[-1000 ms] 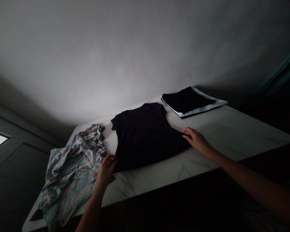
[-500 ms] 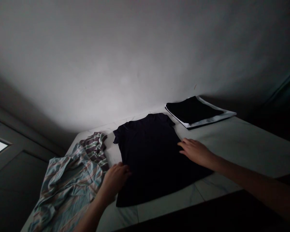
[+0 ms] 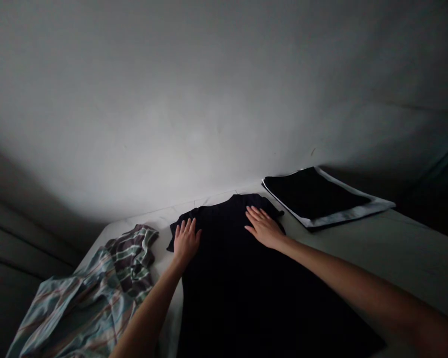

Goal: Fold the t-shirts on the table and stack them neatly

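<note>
A dark short-sleeved T-shirt [image 3: 231, 278] lies spread on the pale table, its neck end toward the wall. My left hand [image 3: 186, 239] rests flat on the shirt near its left sleeve, fingers spread. On the other side, my right hand [image 3: 263, 227] lies flat near the right shoulder, its fingers stretched out. Neither hand grips the cloth. The shirt's lower edge is partly cut off by the bottom of the view.
Left of the T-shirt lie a crumpled light blue striped garment [image 3: 78, 313] and a dark striped one [image 3: 132, 258]. A stack of folded black and white clothes [image 3: 317, 194] sits at the back right. The table [image 3: 358, 243] meets a grey wall [image 3: 194, 99].
Both hands have moved from the shirt's sides up to its shoulders and now lie flat with fingers stretched. The view has shifted closer to the table.
</note>
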The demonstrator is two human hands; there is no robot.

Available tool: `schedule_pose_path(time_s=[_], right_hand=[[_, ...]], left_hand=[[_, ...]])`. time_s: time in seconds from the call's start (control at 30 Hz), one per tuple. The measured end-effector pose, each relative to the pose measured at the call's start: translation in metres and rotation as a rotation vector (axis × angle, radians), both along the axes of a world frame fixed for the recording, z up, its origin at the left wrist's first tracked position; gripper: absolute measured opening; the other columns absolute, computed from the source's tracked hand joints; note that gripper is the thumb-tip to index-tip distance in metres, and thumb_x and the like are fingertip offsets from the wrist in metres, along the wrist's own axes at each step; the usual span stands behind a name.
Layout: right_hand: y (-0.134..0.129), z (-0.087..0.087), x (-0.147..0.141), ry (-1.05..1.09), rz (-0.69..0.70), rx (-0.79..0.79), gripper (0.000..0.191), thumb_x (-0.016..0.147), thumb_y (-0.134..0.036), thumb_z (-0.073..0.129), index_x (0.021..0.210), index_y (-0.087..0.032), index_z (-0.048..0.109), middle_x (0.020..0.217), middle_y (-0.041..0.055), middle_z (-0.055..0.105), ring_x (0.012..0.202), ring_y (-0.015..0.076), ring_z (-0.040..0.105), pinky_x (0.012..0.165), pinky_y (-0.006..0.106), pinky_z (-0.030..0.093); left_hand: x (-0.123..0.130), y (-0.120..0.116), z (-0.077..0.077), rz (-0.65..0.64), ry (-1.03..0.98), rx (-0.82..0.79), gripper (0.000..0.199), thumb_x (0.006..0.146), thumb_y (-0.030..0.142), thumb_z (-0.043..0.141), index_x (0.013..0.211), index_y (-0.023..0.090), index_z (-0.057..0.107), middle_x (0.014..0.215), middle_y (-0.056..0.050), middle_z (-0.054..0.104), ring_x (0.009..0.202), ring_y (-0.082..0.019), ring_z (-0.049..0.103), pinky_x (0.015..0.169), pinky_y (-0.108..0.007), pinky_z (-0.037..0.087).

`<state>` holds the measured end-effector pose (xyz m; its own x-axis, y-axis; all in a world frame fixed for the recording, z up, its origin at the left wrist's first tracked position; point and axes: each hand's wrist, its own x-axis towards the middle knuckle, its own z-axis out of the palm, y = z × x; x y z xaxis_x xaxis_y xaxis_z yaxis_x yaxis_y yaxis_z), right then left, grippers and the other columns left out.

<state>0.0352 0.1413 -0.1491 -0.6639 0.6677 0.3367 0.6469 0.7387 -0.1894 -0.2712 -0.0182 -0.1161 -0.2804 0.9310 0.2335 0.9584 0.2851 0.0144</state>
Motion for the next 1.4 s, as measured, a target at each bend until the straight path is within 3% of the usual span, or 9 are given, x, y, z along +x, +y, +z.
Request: schedule_pose_path(time_s=[0.13,0.3,0.4,0.5,0.63,0.77,0.97,1.17,1.4], right_hand=[[0.051,0.007,-0.027,-0.059,-0.029,-0.127,0.061,0.096,-0.052,0.037,0.146,-0.019,0.048,0.155,0.0140,0.040,0.144,0.0304,0.035,0.117,0.050,0.029],[0.098,0.029,-0.023,-0.009,-0.211,-0.066,0.040,0.094,-0.030,0.044,0.121,-0.011,0.067,0.132,0.0227,0.061,0.129,0.0373,0.051,0.110,0.057,0.034],[0.079,0.050,-0.062,0.092,-0.037,-0.071,0.033,0.093,-0.020,0.044,0.111,-0.015,0.071,0.121,0.0167,0.068,0.117,0.0299,0.060,0.106,0.047,0.040],[0.034,0.063,-0.129,0.140,0.162,-0.264,0.031,0.095,-0.019,0.046,0.113,-0.021,0.071,0.125,0.0096,0.067,0.114,0.0227,0.062,0.102,0.035,0.044],[-0.004,0.065,-0.207,0.071,-0.033,-0.532,0.028,0.095,-0.037,0.054,0.102,-0.019,0.074,0.114,0.0125,0.072,0.110,0.0272,0.065,0.092,0.036,0.050],[0.006,0.066,-0.246,0.032,-0.225,-0.618,0.041,0.086,-0.049,0.065,0.100,-0.013,0.074,0.106,0.0198,0.073,0.100,0.0335,0.069,0.074,0.036,0.053],[0.029,0.065,-0.258,0.064,-0.281,-0.570,0.024,0.092,-0.035,0.059,0.104,-0.019,0.073,0.105,0.0096,0.075,0.097,0.0232,0.069,0.068,0.026,0.048],[0.029,0.054,-0.255,0.073,-0.221,-0.406,0.018,0.097,-0.030,0.055,0.106,-0.020,0.068,0.108,0.0061,0.072,0.095,0.0187,0.065,0.069,0.024,0.043],[0.021,0.038,-0.255,0.041,-0.140,-0.280,0.022,0.101,-0.028,0.048,0.112,-0.018,0.064,0.117,0.0118,0.066,0.103,0.0222,0.061,0.077,0.028,0.044]], left_hand=[[-0.016,0.049,0.002,-0.077,-0.123,-0.031,0.050,0.098,0.029,0.040,0.146,0.017,0.042,0.154,-0.012,0.043,0.145,-0.026,0.035,0.119,-0.043,0.027],[-0.069,0.061,0.012,0.121,-0.169,0.053,0.042,0.096,0.024,0.043,0.136,0.017,0.051,0.134,-0.014,0.059,0.126,-0.026,0.053,0.107,-0.038,0.040],[-0.088,0.062,0.018,0.255,-0.254,-0.013,0.037,0.091,0.036,0.056,0.121,0.016,0.061,0.121,-0.015,0.064,0.120,-0.029,0.056,0.103,-0.039,0.040],[-0.096,0.065,0.018,0.283,-0.324,-0.067,0.031,0.086,0.043,0.063,0.099,0.015,0.068,0.101,-0.013,0.069,0.111,-0.030,0.060,0.099,-0.039,0.042],[-0.095,0.066,0.014,0.252,-0.372,-0.043,0.024,0.088,0.040,0.060,0.089,0.016,0.066,0.092,-0.010,0.070,0.098,-0.025,0.064,0.088,-0.033,0.045],[-0.088,0.069,0.010,0.221,-0.418,0.043,0.021,0.096,0.035,0.049,0.103,0.018,0.060,0.098,-0.008,0.070,0.096,-0.021,0.065,0.082,-0.029,0.047],[-0.095,0.069,0.013,0.247,-0.611,0.188,0.031,0.083,0.042,0.069,0.101,0.019,0.058,0.095,-0.006,0.069,0.091,-0.021,0.065,0.075,-0.027,0.047],[-0.119,0.053,0.027,0.291,-0.857,-0.138,0.038,0.058,0.045,0.085,0.064,0.016,0.060,0.053,0.003,0.056,0.056,-0.015,0.054,0.052,-0.025,0.036],[-0.115,0.039,0.033,0.325,-0.813,-0.061,0.022,0.079,0.037,0.066,0.077,0.015,0.063,0.066,-0.001,0.064,0.064,-0.016,0.061,0.059,-0.024,0.043]])
